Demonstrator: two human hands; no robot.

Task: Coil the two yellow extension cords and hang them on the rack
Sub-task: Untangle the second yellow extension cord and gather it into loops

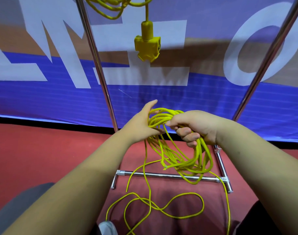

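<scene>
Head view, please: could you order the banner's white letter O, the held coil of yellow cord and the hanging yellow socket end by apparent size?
1. white letter O, although the frame edge cuts it off
2. coil of yellow cord, which is nearer the camera and so looks enlarged
3. yellow socket end, clearly the smallest

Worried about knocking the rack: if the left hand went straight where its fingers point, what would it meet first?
Likely the blue banner behind the rack: the left hand points between the poles, below the hanging socket. Depth is unclear.
</scene>
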